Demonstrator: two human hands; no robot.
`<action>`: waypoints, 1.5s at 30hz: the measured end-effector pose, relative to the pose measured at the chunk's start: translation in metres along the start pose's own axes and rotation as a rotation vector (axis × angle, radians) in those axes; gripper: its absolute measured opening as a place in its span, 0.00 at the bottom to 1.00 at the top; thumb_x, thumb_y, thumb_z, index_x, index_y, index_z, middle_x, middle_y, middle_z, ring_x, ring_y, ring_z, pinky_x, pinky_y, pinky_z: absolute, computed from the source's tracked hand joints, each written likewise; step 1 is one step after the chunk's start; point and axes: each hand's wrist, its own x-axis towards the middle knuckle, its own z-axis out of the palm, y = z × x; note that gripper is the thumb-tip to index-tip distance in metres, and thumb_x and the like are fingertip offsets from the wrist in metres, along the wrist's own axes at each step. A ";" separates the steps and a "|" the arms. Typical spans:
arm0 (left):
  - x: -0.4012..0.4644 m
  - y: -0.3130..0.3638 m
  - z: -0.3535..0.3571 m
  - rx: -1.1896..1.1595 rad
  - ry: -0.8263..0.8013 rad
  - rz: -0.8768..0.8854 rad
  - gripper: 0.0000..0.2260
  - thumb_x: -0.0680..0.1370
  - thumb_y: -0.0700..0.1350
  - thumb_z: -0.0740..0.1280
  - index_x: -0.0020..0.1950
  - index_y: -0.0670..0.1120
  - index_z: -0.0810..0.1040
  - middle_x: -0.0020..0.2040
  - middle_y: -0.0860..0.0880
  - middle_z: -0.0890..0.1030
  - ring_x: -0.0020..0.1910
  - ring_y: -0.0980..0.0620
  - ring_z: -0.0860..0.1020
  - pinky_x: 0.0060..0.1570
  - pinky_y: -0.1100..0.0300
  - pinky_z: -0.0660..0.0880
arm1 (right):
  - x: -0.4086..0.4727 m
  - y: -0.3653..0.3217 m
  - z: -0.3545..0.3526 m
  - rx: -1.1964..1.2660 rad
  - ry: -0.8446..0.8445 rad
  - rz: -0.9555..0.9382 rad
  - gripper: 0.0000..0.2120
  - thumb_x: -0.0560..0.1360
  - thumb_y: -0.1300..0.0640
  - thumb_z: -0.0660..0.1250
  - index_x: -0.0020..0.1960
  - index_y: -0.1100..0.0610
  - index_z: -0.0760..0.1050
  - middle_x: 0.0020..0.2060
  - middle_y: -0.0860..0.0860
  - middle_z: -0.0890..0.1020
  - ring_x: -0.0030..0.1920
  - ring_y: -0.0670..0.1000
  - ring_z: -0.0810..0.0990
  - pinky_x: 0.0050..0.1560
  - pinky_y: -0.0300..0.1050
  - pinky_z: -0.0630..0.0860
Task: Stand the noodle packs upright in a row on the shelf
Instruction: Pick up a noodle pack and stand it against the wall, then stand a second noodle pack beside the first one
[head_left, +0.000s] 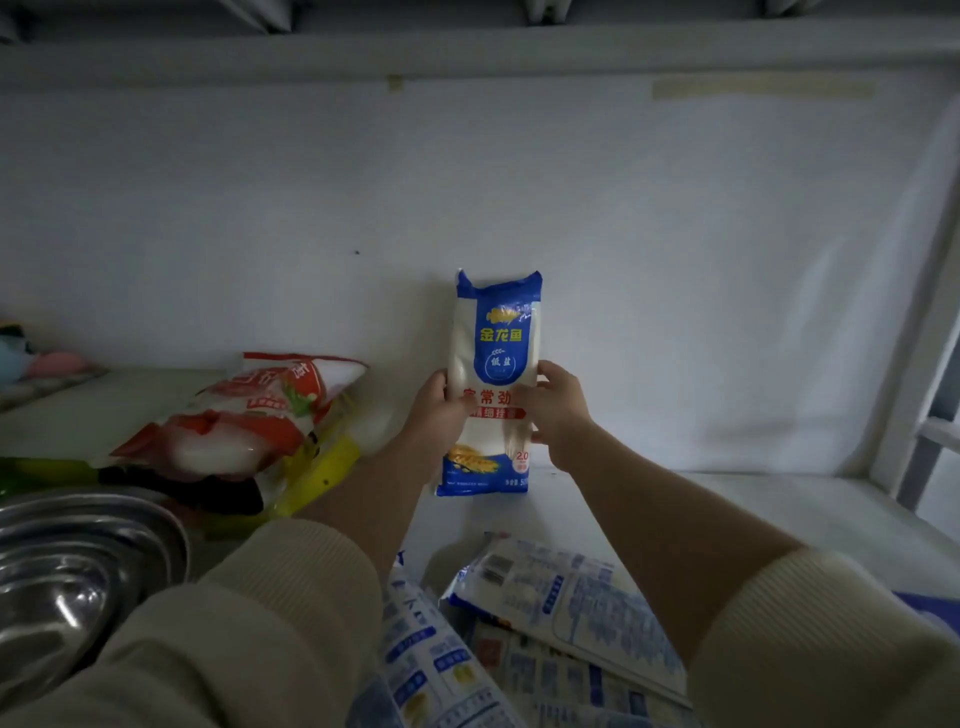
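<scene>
A blue and white noodle pack (497, 343) stands upright on the white shelf (727, 499), close to the back wall. My left hand (434, 415) grips its left edge and my right hand (558, 410) grips its right edge, both at mid height. Several more blue and white noodle packs (566, 587) lie flat near the shelf's front edge, between my forearms, printed backs up. One of them (426, 649) is partly hidden under my left sleeve.
Red and white bags (244, 415) and a yellow pack (327, 467) are piled left of the standing pack. A stack of steel bowls (78, 566) sits at the front left. A white frame post (914, 332) bounds the shelf on the right.
</scene>
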 end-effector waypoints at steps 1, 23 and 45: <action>0.002 -0.003 0.000 -0.002 0.000 -0.015 0.09 0.80 0.41 0.64 0.60 0.49 0.71 0.57 0.46 0.82 0.55 0.44 0.81 0.57 0.44 0.78 | 0.002 0.004 0.001 0.003 0.009 0.013 0.08 0.76 0.61 0.65 0.54 0.56 0.75 0.54 0.56 0.83 0.52 0.56 0.84 0.51 0.57 0.82; -0.074 0.006 0.012 0.388 0.068 -0.001 0.11 0.75 0.40 0.68 0.54 0.44 0.70 0.52 0.48 0.76 0.50 0.49 0.76 0.47 0.56 0.77 | -0.068 -0.018 -0.042 -0.434 -0.053 -0.003 0.12 0.74 0.58 0.70 0.56 0.60 0.75 0.48 0.52 0.77 0.47 0.51 0.75 0.32 0.38 0.70; -0.186 0.001 0.023 0.769 -0.065 -0.038 0.09 0.76 0.42 0.62 0.56 0.44 0.76 0.47 0.48 0.78 0.45 0.49 0.76 0.43 0.56 0.74 | -0.176 0.001 -0.083 -1.229 -0.440 -0.086 0.32 0.67 0.42 0.73 0.66 0.54 0.72 0.61 0.54 0.77 0.59 0.55 0.76 0.53 0.47 0.72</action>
